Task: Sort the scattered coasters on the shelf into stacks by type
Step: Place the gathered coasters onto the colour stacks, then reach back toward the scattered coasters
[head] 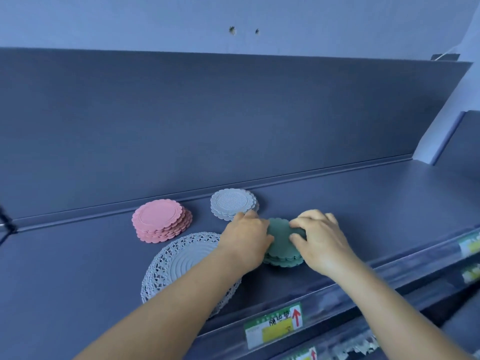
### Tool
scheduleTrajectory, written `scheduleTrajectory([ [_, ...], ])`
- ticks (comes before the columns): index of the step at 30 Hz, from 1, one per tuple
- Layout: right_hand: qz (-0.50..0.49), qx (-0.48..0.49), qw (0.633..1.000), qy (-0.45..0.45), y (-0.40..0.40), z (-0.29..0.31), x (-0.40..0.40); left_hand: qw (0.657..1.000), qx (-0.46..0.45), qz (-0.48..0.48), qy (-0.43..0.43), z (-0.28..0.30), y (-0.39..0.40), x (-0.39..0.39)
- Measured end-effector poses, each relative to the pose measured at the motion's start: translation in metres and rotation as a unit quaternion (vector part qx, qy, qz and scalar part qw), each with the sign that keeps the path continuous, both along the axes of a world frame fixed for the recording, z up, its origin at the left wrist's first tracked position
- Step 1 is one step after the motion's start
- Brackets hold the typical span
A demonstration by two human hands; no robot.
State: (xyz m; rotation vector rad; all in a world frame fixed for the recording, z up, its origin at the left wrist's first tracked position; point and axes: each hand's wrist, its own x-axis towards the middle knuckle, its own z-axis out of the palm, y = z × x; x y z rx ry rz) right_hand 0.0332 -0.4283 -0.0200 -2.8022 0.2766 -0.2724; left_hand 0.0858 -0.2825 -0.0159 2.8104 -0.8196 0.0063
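A stack of green scalloped coasters (281, 242) sits near the front of the dark shelf (363, 203). My left hand (245, 239) grips its left side and my right hand (320, 239) grips its right side, fingers curled over the top coaster. Behind them stands a stack of small grey coasters (232, 203), with my left fingertips close to its front edge. A pink stack (161, 220) stands to the left. A large grey lace-edged coaster (181, 261) lies at the front, partly under my left forearm.
The shelf's back panel (233, 120) rises just behind the stacks. A front rail with a yellow and green price label (274, 326) runs along the shelf edge. Another label (470, 244) sits at the right, and a lower shelf shows below.
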Motion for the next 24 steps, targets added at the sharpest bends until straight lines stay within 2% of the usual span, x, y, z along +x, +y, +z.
scheduleTrajectory([
  [3,0.038,-0.032,0.999,-0.002,0.014,0.003,-0.003,0.999,0.009,0.01,-0.038,0.001,0.016,-0.006],
  [8,0.114,-0.017,0.993,0.0,0.059,0.007,-0.006,0.995,0.002,0.051,-0.086,0.006,0.068,-0.019],
  [15,0.204,0.008,0.979,-0.006,0.162,0.009,-0.015,0.99,-0.019,0.125,-0.062,0.004,0.18,-0.047],
  [24,0.272,0.028,0.962,0.002,0.318,0.01,-0.04,0.977,-0.042,0.202,-0.057,0.005,0.338,-0.102],
])
